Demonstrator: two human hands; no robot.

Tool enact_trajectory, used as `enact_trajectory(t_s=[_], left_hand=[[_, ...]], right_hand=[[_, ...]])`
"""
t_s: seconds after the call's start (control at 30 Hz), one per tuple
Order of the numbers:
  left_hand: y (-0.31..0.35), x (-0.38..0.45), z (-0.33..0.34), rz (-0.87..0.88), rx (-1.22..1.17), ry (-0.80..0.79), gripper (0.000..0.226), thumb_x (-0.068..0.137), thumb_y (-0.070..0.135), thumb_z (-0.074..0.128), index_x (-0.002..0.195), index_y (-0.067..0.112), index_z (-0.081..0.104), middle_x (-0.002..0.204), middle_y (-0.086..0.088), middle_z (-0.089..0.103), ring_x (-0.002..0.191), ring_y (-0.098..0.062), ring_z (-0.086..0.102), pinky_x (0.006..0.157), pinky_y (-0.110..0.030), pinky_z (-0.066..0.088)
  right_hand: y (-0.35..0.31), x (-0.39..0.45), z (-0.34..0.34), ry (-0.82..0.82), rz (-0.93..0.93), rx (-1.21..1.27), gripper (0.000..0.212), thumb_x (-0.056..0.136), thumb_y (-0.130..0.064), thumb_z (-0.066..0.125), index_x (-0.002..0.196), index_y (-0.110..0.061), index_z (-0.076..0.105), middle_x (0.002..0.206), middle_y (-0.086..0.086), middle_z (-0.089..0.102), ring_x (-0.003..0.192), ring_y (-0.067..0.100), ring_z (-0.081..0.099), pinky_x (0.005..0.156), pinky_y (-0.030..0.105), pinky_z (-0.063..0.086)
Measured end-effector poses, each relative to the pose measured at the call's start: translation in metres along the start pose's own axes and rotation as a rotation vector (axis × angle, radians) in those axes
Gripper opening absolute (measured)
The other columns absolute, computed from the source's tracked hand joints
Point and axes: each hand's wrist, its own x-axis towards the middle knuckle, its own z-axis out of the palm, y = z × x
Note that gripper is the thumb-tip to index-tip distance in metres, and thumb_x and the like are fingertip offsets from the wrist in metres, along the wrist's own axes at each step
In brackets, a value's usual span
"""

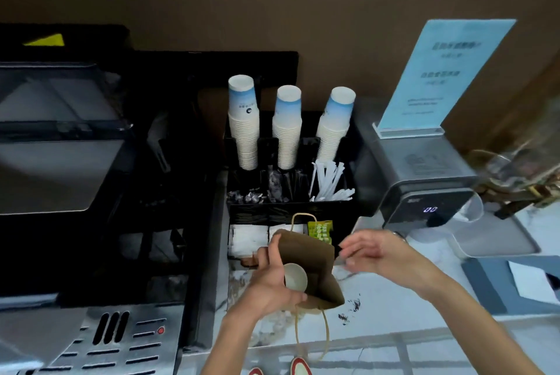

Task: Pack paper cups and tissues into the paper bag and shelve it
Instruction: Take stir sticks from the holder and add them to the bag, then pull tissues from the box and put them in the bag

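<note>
Nearest me, my left hand [274, 280] grips the bag [315, 265] mouth open around a cup [295, 276], while my right hand [366, 250], fingers loosely spread, holds nothing.

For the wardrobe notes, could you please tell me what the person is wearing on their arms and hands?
Both forearms are bare, with no sleeves in view and no gloves on the left hand or right hand. A small metallic item, perhaps a watch or bracelet, shows at the right wrist; it is too blurred to identify.
</note>
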Motion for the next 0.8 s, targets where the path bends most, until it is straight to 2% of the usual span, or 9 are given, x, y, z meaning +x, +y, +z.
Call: enact_trajectory(t_s=[0.07,0.17,0.4,0.5,0.6,0.7,0.77,0.8], left_hand=[[0.01,0.002,0.005,0.012,0.01,-0.029,0.127,0.074,0.023,0.083,0.15,0.037,-0.017,0.142,0.003,0.014,0.134,-0.018,0.036,0.103,-0.026,0.041],[0.027,0.006,0.016,0.036,0.013,-0.084,0.128,0.074,0.019,0.084,0.153,0.03,-0.016,0.146,-0.003,0.011,0.14,-0.021,0.029,0.116,-0.032,0.034],[0.062,0.015,0.046,0.088,0.028,-0.134,0.122,0.077,0.014,0.083,0.154,0.023,-0.012,0.146,-0.006,0.015,0.139,-0.024,0.029,0.117,-0.036,0.032],[0.072,0.023,0.061,0.104,0.014,-0.15,0.123,0.077,0.014,0.083,0.155,0.021,-0.012,0.147,-0.006,0.015,0.141,-0.022,0.025,0.118,-0.029,0.026],[0.075,0.032,0.075,0.1,0.029,-0.163,0.125,0.076,0.018,0.083,0.154,0.025,-0.014,0.15,-0.006,0.01,0.141,-0.024,0.026,0.115,-0.029,0.027],[0.072,0.039,0.083,0.085,0.018,-0.144,0.128,0.073,0.017,0.086,0.155,0.028,-0.012,0.149,-0.005,0.011,0.132,-0.019,0.03,0.112,-0.029,0.029],[0.066,0.041,0.085,0.07,-0.01,-0.133,0.131,0.07,0.014,0.088,0.154,0.032,-0.01,0.143,-0.002,0.016,0.127,-0.016,0.03,0.11,-0.029,0.03],[0.064,0.041,0.085,0.064,-0.02,-0.134,0.131,0.069,0.013,0.088,0.154,0.034,-0.009,0.14,0.0,0.017,0.13,-0.019,0.031,0.111,-0.031,0.03]], right_hand=[[0.017,-0.013,-0.006,0.059,0.038,0.045,0.028,0.082,0.01,0.07,0.108,-0.002,0.068,0.102,0.017,0.074,0.086,0.023,0.073,0.081,0.029,0.06],[0.041,-0.032,-0.014,0.137,0.082,0.092,0.027,0.083,0.011,0.069,0.108,0.002,0.067,0.102,0.021,0.074,0.09,0.031,0.072,0.076,0.024,0.06],[0.114,-0.078,-0.052,0.32,0.201,0.296,0.024,0.079,0.015,0.069,0.102,0.007,0.069,0.101,0.025,0.073,0.087,0.035,0.073,0.079,0.028,0.06],[0.15,-0.092,-0.079,0.417,0.243,0.349,0.017,0.082,0.005,0.073,0.099,0.002,0.072,0.099,0.023,0.074,0.09,0.039,0.073,0.075,0.029,0.061],[0.186,-0.098,-0.115,0.554,0.306,0.325,0.014,0.089,-0.016,0.07,0.1,-0.007,0.073,0.092,0.013,0.078,0.082,0.028,0.075,0.071,0.033,0.061],[0.221,-0.095,-0.158,0.753,0.39,0.29,0.022,0.091,-0.027,0.068,0.101,-0.007,0.07,0.083,0.008,0.075,0.069,0.021,0.069,0.061,0.032,0.05],[0.243,-0.09,-0.187,0.854,0.447,0.26,0.027,0.09,-0.026,0.068,0.103,-0.003,0.07,0.08,0.008,0.07,0.062,0.018,0.06,0.057,0.028,0.042],[0.254,-0.087,-0.202,0.887,0.471,0.249,0.028,0.09,-0.026,0.069,0.105,-0.002,0.07,0.079,0.008,0.068,0.06,0.018,0.055,0.055,0.027,0.039]])
